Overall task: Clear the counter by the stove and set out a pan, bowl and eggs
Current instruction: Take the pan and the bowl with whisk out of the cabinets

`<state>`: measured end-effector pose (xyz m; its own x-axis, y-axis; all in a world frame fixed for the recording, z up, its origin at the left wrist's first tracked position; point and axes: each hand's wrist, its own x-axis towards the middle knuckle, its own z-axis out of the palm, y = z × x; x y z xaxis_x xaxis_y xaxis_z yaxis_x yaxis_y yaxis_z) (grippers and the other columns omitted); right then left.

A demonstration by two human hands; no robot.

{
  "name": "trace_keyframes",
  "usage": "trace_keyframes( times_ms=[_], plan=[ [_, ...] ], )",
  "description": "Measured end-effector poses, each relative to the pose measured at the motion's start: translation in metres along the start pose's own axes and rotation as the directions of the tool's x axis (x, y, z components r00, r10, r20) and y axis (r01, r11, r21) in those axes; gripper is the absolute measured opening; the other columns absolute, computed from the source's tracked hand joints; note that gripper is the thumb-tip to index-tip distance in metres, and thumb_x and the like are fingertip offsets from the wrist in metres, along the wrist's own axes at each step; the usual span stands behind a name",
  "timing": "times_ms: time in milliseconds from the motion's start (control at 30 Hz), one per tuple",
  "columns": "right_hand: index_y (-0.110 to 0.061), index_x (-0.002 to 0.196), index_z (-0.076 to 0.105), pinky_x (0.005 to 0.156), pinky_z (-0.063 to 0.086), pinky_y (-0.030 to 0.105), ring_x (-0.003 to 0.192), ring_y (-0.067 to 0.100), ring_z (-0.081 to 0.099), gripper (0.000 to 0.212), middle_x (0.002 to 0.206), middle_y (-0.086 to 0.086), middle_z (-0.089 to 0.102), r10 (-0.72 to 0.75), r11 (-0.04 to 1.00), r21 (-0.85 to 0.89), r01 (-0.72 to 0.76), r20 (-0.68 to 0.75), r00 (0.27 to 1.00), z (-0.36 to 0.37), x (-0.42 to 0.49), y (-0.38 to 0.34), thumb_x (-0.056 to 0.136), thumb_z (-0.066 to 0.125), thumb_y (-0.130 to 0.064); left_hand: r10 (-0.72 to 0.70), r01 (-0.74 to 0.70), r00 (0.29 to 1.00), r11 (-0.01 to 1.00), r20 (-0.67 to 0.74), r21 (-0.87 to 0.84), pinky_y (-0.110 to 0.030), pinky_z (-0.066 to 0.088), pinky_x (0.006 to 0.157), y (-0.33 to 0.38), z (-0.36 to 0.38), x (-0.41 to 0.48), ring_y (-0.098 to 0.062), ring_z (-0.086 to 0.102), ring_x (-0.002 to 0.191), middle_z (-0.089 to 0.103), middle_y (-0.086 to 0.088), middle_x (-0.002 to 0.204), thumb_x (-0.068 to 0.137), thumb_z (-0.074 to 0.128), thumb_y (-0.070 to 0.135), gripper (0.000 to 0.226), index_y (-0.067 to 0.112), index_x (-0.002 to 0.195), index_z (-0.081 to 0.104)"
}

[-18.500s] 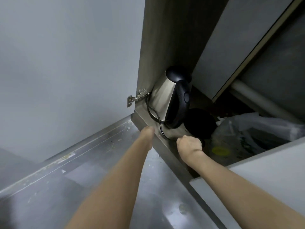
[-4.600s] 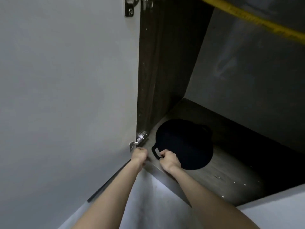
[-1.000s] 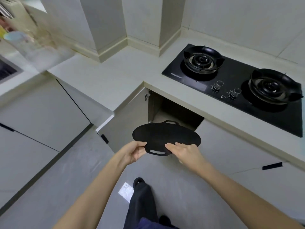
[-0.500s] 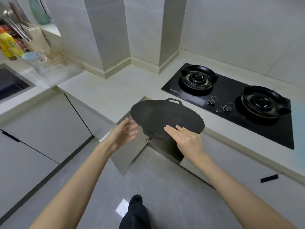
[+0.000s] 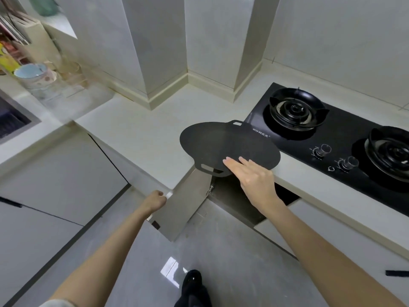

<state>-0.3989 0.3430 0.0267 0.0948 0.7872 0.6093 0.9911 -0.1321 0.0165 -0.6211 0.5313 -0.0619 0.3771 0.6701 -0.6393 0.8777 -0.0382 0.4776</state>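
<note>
A flat black pan (image 5: 223, 142) with two small loop handles lies on the pale counter (image 5: 143, 134) just left of the stove (image 5: 345, 134). Its near handle overhangs the counter's front edge. My right hand (image 5: 254, 176) rests on the pan's near rim with fingers straight. My left hand (image 5: 155, 199) is lower down, fingers curled at the top corner of the open cabinet door (image 5: 183, 202). No bowl or eggs are in view.
The black two-burner gas stove has knobs (image 5: 325, 149) along its front. The cupboard under the counter stands open. At far left are a sink (image 5: 11, 122), a stack of cups (image 5: 33, 74) and a knife block. My dark shoe (image 5: 192, 284) is on the grey floor.
The pan has moved forward from the air above the counter's edge and now lies on the counter beside the stove. My left hand has let go of it and dropped to the cabinet door.
</note>
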Motion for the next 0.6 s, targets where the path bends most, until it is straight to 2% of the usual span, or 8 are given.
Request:
trace_keyframes(
  times_ms=[67,200,300,467,600],
  plan=[
    [-0.013,0.113,0.071,0.071,0.061,0.037,0.095,0.025,0.072,0.044,0.111,0.0,0.072,0.01,1.0,0.001,-0.01,-0.005,1.0,0.008,0.005,0.0,0.08,0.057,0.013,0.012,-0.013,1.0,0.996,0.011,0.084,-0.031,0.033,0.105,-0.001,0.008,0.005,-0.03,0.04,0.133,0.041,-0.019,0.145,0.097,0.041,0.013,0.045,-0.002,0.139,0.039],
    [-0.013,0.113,0.071,0.074,0.06,0.036,0.096,0.025,0.071,0.042,0.111,0.0,0.072,0.015,1.0,-0.004,-0.015,0.013,1.0,0.019,0.007,-0.001,0.088,0.047,0.009,0.049,-0.044,0.999,0.963,-0.01,0.266,-0.035,0.047,0.084,-0.011,0.024,0.006,-0.033,0.056,0.112,0.058,-0.017,0.125,0.092,0.044,0.015,0.035,0.006,0.126,0.048],
    [-0.013,0.113,0.072,0.073,0.061,0.036,0.096,0.025,0.071,0.044,0.11,0.0,0.072,0.026,1.0,-0.002,-0.026,0.012,1.0,0.017,0.004,-0.001,0.096,0.036,0.005,0.058,-0.042,0.997,0.962,-0.053,0.27,-0.033,0.049,0.082,-0.01,0.034,-0.003,-0.032,0.06,0.105,0.063,-0.014,0.116,0.088,0.047,0.019,0.035,0.01,0.122,0.05],
    [-0.013,0.112,0.072,0.072,0.061,0.037,0.096,0.024,0.071,0.047,0.11,-0.001,0.072,0.018,1.0,0.011,-0.018,0.002,1.0,0.003,-0.014,0.005,0.094,0.034,0.008,0.056,-0.052,0.998,0.966,-0.009,0.255,-0.029,0.047,0.083,0.003,0.063,-0.022,-0.028,0.059,0.106,0.065,-0.01,0.115,0.085,0.051,0.023,0.039,0.016,0.124,0.051],
    [-0.015,0.112,0.072,0.071,0.06,0.036,0.096,0.023,0.071,0.044,0.11,-0.002,0.072,-0.01,1.0,0.008,0.011,-0.005,1.0,-0.023,-0.048,0.019,0.087,0.048,0.012,0.079,-0.085,0.996,0.971,0.039,0.225,-0.027,0.048,0.079,0.022,0.106,-0.052,-0.029,0.062,0.102,0.066,-0.012,0.112,0.084,0.052,0.018,0.041,0.016,0.125,0.05]
  ],
)
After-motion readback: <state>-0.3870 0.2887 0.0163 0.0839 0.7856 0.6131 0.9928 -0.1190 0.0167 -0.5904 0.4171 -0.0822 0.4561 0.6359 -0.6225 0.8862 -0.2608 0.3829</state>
